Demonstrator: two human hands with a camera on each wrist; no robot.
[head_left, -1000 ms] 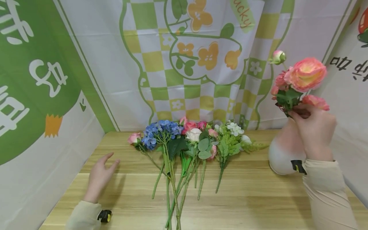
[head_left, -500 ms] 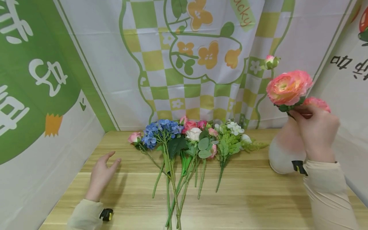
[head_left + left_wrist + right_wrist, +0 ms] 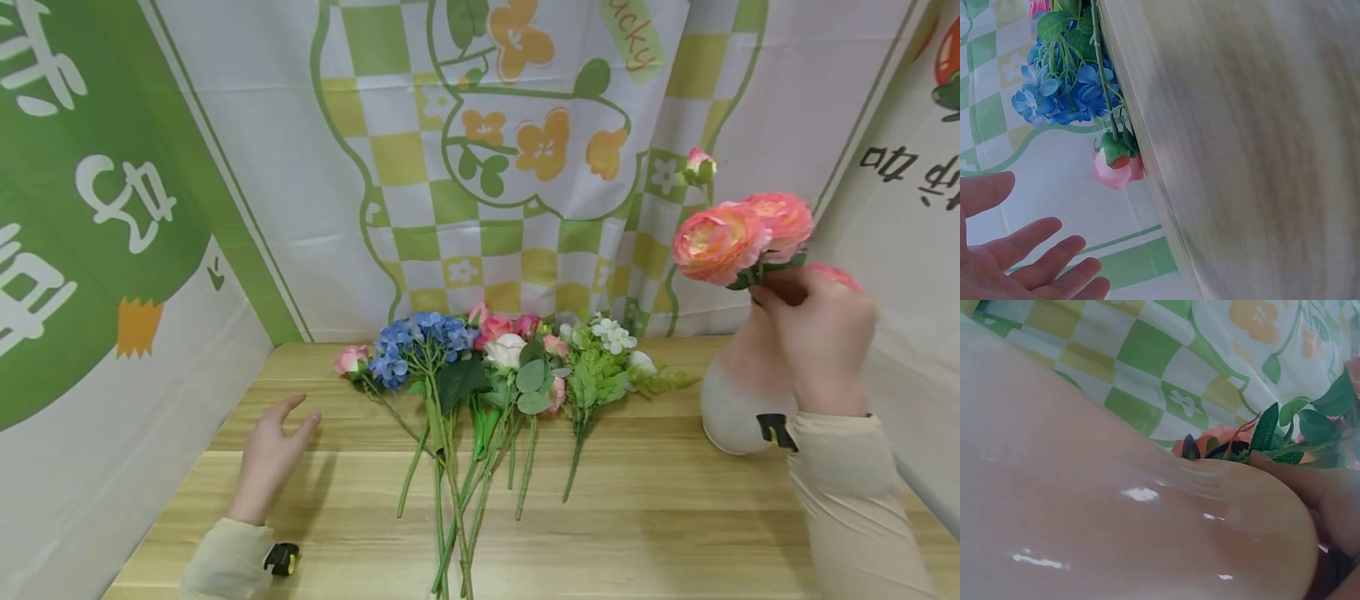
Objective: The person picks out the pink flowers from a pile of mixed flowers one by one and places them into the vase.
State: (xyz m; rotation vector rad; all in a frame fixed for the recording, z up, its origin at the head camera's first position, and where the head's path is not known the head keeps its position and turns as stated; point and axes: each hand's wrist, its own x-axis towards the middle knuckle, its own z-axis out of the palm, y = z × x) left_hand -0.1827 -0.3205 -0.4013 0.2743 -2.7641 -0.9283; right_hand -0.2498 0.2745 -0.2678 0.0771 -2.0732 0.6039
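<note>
Pink flowers (image 3: 718,243) in right hand (image 3: 831,343), above the vase (image 3: 738,404)

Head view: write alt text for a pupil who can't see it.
A right hand holds coral ranunculus-like flowers above a pink-and-white vase. The open left hand is near blue hydrangea and roses on a wooden table.

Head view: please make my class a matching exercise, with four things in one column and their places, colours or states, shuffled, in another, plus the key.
Things
1. Left hand
2. Vase
3. Blue flowers
4. Right hand

Descriptions
A. Lying between a pink bud and a white rose
B. Near the vase's top, holding coral-pink flowers
C. Fingers apart, holding nothing
D. Standing on the table, pink above and white below

Pairs: 1-C, 2-D, 3-A, 4-B
</note>
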